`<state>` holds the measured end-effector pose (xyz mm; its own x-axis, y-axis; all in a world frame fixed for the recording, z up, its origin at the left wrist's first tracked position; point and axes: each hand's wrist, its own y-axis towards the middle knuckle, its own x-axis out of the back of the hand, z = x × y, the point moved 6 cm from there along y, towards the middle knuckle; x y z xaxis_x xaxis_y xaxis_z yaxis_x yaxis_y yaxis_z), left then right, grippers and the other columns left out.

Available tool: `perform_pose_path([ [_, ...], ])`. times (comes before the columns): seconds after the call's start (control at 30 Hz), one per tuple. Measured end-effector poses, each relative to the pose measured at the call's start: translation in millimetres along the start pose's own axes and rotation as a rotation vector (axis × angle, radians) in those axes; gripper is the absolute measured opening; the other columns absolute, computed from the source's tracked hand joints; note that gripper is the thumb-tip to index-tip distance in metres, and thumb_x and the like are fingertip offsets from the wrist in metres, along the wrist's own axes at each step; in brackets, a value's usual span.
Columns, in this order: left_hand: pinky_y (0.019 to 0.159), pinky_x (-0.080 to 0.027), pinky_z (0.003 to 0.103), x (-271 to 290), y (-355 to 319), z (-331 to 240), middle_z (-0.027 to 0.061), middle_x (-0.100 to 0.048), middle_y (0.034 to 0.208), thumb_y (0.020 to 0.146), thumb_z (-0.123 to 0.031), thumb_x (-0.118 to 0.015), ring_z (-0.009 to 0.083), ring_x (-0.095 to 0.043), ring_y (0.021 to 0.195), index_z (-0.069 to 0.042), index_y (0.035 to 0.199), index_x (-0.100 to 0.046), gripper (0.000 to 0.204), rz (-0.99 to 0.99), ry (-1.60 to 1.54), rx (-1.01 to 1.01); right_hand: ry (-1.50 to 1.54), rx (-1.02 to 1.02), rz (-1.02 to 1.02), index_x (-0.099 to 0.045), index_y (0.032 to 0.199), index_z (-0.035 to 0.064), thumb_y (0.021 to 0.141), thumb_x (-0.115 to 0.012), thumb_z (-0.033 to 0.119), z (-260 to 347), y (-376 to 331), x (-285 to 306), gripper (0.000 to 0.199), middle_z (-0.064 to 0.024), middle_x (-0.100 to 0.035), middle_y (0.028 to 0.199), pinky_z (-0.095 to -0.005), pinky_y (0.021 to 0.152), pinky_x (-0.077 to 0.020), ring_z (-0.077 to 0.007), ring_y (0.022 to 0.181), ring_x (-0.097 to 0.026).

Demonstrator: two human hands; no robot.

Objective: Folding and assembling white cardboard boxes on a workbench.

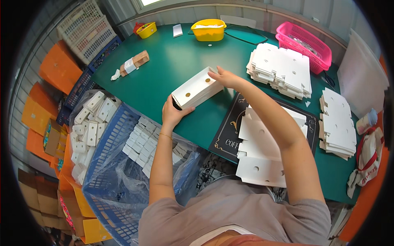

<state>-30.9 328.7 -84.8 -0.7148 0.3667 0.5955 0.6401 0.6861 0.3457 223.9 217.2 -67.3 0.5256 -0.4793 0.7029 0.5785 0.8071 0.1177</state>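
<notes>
A long white cardboard box (198,91) with two round holes in its top stands at a slant on the green table (164,57). My left hand (174,114) grips its near left end, thumb along the front side and fingers round the end. At the far right end, my right hand (226,78) has its fingers bent over the top edge and end. What its thumb touches is hidden. Below my right forearm, flat white die-cut sheets (260,133) lie on a black printed mat (225,137) and overhang the table's front edge.
Stacked white sheets (283,67) and another stack (337,123) stand at right, near a pink basket (305,45) and scissors (329,80). Yellow tubs (208,33) line the back. A paper-wrapped brown block (135,62) lies left. A blue crate (102,172) holds several finished white boxes (143,143).
</notes>
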Motion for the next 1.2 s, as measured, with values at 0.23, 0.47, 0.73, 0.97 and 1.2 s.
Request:
perform_pose_path([
  [0.23,0.114,-0.034,0.043,9.9,-4.7,4.3,0.0307,-0.041,0.147,0.056,-0.041,-0.095,0.0408,-0.042,0.136,0.004,0.155,-0.014,0.136,-0.131,0.024,-0.189,0.166,0.254,0.462,-0.068,0.123,0.0061,0.084,-0.077,0.042,11.2,-167.6,85.2,0.053,-0.0138,-0.062,0.134,-0.0377,0.109,-0.0410,-0.0274,0.136,-0.048],
  [0.47,0.118,-0.025,0.043,23.4,-58.5,-43.5,0.0143,-0.036,0.149,0.075,-0.021,-0.087,0.0290,-0.035,0.139,-0.003,0.145,-0.036,0.088,-0.551,-0.058,-0.339,-0.157,0.235,0.555,-0.069,0.097,0.0168,0.069,-0.087,0.045,-10.0,-360.2,106.0,0.044,-0.0061,-0.053,0.135,-0.0755,0.110,-0.0159,-0.0339,0.145,-0.032],
  [0.73,0.107,-0.041,0.047,-59.2,-116.8,-193.2,0.0111,-0.057,0.128,0.055,-0.037,-0.094,0.0355,-0.050,0.127,-0.010,0.106,-0.071,0.062,0.386,-0.162,-0.760,0.017,0.138,0.417,-0.068,0.092,0.0171,0.065,-0.090,0.044,-43.5,-375.4,107.9,0.044,-0.0072,-0.049,0.138,-0.0725,0.111,-0.0114,-0.0341,0.145,-0.030],
  [0.97,0.114,-0.029,0.059,-104.8,-177.3,-226.2,0.0078,-0.062,0.130,0.057,-0.044,-0.093,0.0364,-0.047,0.136,-0.017,0.110,-0.072,0.063,1.026,-0.230,-0.759,0.073,0.145,0.468,-0.076,0.083,0.0211,0.071,-0.085,0.043,-46.1,-380.4,105.3,0.027,-0.0068,-0.049,0.147,-0.0711,0.112,-0.0057,-0.0347,0.148,-0.026],
  [1.2,0.113,-0.031,0.059,-115.2,-186.8,-223.9,0.0022,-0.066,0.124,0.062,-0.041,-0.092,0.0305,-0.051,0.133,-0.018,0.108,-0.072,0.055,1.055,-0.210,-0.763,0.065,0.124,0.478,-0.078,0.081,0.0220,0.074,-0.083,0.041,-50.2,-381.8,104.3,0.021,-0.0062,-0.047,0.151,-0.0708,0.113,-0.0033,-0.0341,0.150,-0.023],
])
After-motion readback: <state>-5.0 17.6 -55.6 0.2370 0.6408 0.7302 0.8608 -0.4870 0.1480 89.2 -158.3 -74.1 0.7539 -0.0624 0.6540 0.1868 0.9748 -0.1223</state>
